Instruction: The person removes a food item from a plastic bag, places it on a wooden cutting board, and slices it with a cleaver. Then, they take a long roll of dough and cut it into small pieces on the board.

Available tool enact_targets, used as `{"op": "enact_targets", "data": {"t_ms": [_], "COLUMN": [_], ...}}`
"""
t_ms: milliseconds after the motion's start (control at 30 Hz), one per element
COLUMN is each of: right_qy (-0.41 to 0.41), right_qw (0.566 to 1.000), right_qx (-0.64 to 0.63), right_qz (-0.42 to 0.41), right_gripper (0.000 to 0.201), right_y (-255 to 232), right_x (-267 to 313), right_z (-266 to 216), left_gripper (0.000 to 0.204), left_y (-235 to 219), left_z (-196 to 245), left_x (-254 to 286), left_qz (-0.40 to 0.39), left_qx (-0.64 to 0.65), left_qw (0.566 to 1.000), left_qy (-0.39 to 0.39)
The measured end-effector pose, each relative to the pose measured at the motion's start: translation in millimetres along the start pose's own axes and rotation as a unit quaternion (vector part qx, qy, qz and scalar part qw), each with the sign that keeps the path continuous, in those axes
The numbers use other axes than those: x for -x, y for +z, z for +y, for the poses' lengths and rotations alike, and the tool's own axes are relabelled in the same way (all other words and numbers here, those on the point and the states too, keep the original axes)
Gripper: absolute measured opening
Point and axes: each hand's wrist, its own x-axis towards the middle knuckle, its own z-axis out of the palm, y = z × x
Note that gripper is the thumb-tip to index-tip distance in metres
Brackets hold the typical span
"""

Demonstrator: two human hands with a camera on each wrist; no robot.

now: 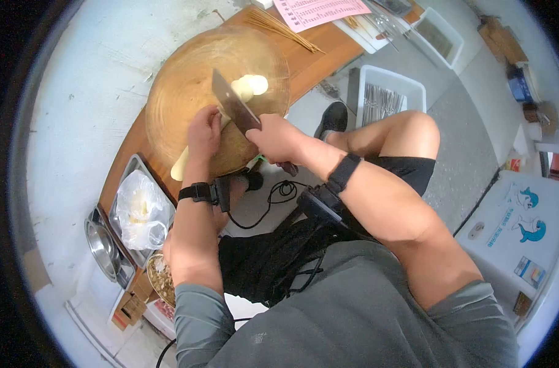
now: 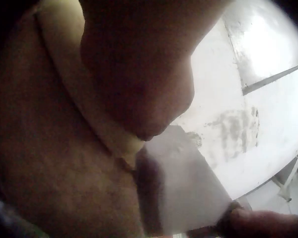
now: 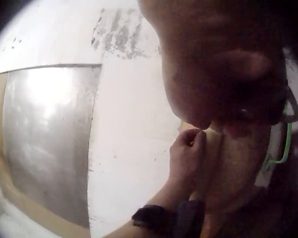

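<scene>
A long, pale yellow vegetable (image 1: 179, 165) lies across the round wooden chopping block (image 1: 178, 86), its near end at the block's edge. My left hand (image 1: 204, 134) holds it down near the far end, fingers bent over it. My right hand (image 1: 276, 138) grips a cleaver (image 1: 233, 105) by its handle. In the left wrist view the cleaver blade (image 2: 191, 183) stands right at the vegetable's (image 2: 72, 64) cut end, close to the left fingertips. Beyond the blade, several round pale slices (image 1: 251, 86) lie overlapping in a row.
The block stands on a wooden bench (image 1: 319, 70) against the wall. Thin skewers (image 1: 285, 27) and a pink printed sheet (image 1: 319, 11) lie farther along. A metal tray (image 1: 135, 162) with a plastic bag is at the left. A white bin (image 1: 419, 92) of metal skewers stands on the floor.
</scene>
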Motion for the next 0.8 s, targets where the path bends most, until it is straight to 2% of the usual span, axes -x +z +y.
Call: {"op": "enact_targets", "data": {"t_ms": [33, 67, 133, 267, 333, 367, 433, 567, 633, 667, 700, 733, 800], "right_qy": [0.01, 0.009, 0.05, 0.037, 0.057, 0.058, 0.102, 0.102, 0.04, 0.041, -0.024, -0.088, -0.069], "right_qw": [0.995, 0.995, 0.978, 0.986, 0.967, 0.968, 0.938, 0.916, 0.952, 0.952, 0.992, 0.984, 0.983], "right_qx": [-0.103, -0.103, -0.202, -0.163, -0.246, -0.244, -0.332, -0.387, -0.304, -0.304, -0.105, 0.099, 0.136], "right_qz": [0.016, 0.013, 0.005, -0.013, -0.018, -0.021, -0.005, -0.022, 0.001, 0.002, 0.063, 0.122, 0.106], "right_gripper": [0.024, 0.024, 0.025, 0.024, 0.022, 0.022, 0.02, 0.019, 0.026, 0.026, 0.029, 0.032, 0.033], "right_y": [-0.2, -1.2, -5.1, -3.3, -3.4, -3.8, -4.1, -4.5, -2.3, 0.9, 5.4, 6.2, 9.3], "right_x": [3.1, 7.0, 15.2, 12.7, 17.4, 17.6, 16.6, 19.7, 19.3, 17.6, 15.8, 19.0, 31.3], "right_z": [-3.5, -5.8, -12.4, -5.9, -7.6, -8.0, -9.0, -5.7, -2.4, 1.0, 5.6, 0.2, -8.2], "left_gripper": [0.017, 0.017, 0.017, 0.018, 0.018, 0.018, 0.019, 0.019, 0.019, 0.019, 0.018, 0.017, 0.017], "left_y": [0.4, 0.6, 1.0, 0.5, -2.0, -3.2, -6.7, -4.8, -3.0, -2.6, -1.5, -1.4, -3.3], "left_z": [-2.4, -5.8, -9.1, -9.3, -7.6, -5.4, -1.0, -1.3, -8.2, -11.8, -14.7, -10.8, -3.8], "left_x": [0.5, 1.3, 0.6, 2.3, 2.5, 4.5, 5.9, 5.1, 3.9, 4.0, 4.3, 2.9, 6.7], "left_qz": [0.004, 0.005, 0.015, 0.019, 0.008, 0.01, -0.004, -0.005, 0.014, 0.014, 0.025, 0.036, 0.032], "left_qx": [-0.009, -0.011, -0.009, 0.001, -0.003, -0.003, -0.015, -0.014, -0.008, -0.008, 0.004, 0.017, 0.012], "left_qw": [1.0, 1.0, 0.999, 0.999, 0.999, 0.999, 0.999, 1.0, 0.998, 0.998, 0.997, 0.995, 0.997], "left_qy": [0.012, 0.01, 0.04, 0.049, 0.051, 0.047, 0.03, 0.022, 0.063, 0.062, 0.074, 0.086, 0.067]}}
